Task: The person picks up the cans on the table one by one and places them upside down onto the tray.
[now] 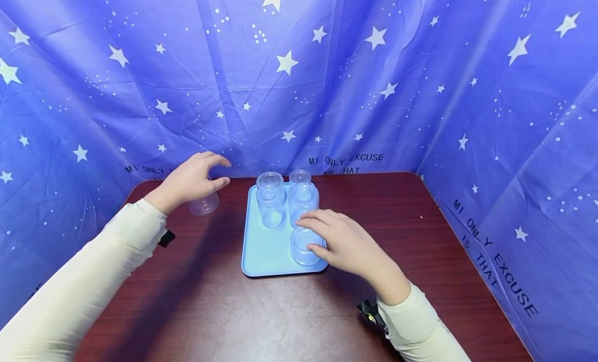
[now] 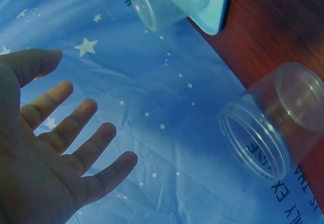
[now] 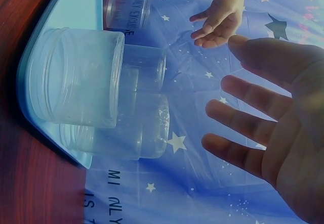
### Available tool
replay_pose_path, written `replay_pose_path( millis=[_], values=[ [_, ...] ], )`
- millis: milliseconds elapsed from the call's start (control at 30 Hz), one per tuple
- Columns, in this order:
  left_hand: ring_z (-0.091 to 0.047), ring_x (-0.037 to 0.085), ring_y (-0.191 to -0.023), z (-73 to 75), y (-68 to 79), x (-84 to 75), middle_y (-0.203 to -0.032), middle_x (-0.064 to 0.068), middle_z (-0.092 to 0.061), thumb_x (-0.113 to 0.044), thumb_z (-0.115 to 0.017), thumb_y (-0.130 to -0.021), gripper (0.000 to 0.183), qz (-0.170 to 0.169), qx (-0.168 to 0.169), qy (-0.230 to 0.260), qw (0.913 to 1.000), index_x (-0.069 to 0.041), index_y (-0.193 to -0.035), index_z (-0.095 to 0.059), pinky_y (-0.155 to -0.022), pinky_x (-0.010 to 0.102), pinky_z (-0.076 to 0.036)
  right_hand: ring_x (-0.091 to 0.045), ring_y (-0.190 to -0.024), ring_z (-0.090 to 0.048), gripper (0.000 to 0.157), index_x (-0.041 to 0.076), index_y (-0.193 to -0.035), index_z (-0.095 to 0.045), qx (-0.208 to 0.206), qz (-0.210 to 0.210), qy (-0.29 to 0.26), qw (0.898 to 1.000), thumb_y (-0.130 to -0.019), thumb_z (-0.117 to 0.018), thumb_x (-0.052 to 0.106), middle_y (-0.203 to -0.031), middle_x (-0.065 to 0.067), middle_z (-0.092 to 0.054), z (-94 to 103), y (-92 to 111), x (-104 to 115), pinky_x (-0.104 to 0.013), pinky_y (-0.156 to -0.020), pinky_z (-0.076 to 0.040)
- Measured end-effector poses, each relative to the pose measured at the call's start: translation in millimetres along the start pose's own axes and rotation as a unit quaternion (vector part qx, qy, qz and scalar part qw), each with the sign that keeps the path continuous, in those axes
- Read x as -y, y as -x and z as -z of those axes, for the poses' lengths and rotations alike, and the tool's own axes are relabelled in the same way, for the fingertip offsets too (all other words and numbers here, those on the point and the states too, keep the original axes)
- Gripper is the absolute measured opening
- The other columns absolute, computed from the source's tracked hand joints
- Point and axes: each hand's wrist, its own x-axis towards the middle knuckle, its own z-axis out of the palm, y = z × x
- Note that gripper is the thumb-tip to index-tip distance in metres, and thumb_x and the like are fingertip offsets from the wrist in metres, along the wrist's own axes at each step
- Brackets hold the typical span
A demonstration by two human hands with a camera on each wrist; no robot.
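Observation:
My left hand (image 1: 190, 179) is held over the left part of the table, fingers spread and holding nothing. Below it stands a clear plastic jar (image 1: 205, 205), partly hidden by the hand in the head view; its threaded mouth faces up in the left wrist view. On the blue tray (image 1: 261, 255) stand several clear jars, grouped at the back and right side. Over the front right jar (image 1: 303, 253) hovers my right hand (image 1: 343, 242), fingers loosely spread. The right wrist view shows a gap between these fingers and that jar (image 3: 83, 77), which sits with its threaded end down.
A dark red wooden table (image 1: 224, 315) carries the tray near its back middle. Blue curtains (image 1: 327, 92) with stars hang along the back and both sides. Black wrist straps (image 1: 371, 315) sit at the sleeve cuffs.

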Motion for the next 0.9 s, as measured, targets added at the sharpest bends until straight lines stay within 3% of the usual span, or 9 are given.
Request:
replay_pose_path(
  millis=[500, 900],
  values=[
    [-0.049, 0.045, -0.134, 20.9, -14.7, 23.1, -0.137, 0.023, -0.060, -0.024, -0.072, -0.093, 0.043, 0.015, 0.059, -0.020, 0.9979, -0.005, -0.130, -0.065, -0.113, 0.059, -0.038, -0.018, -0.124, -0.061, 0.052, 0.015, -0.135, -0.064, 0.006, 0.000, 0.008, 1.000, -0.088, -0.081, 0.025, -0.134, 0.003, -0.064, 0.8, 0.7, 0.5, -0.042, -0.105, -0.050],
    [-0.050, 0.046, -0.132, 20.0, -22.7, 40.5, -0.137, 0.025, -0.059, -0.024, -0.070, -0.091, 0.044, 0.018, 0.108, -0.050, 0.9927, -0.005, -0.130, -0.065, -0.109, 0.062, -0.041, -0.017, -0.122, -0.061, 0.051, 0.017, -0.136, -0.063, 0.018, -0.005, 0.007, 1.000, -0.089, -0.080, 0.026, -0.133, 0.005, -0.064, -0.1, 0.0, 1.1, -0.041, -0.103, -0.051]
  ],
)
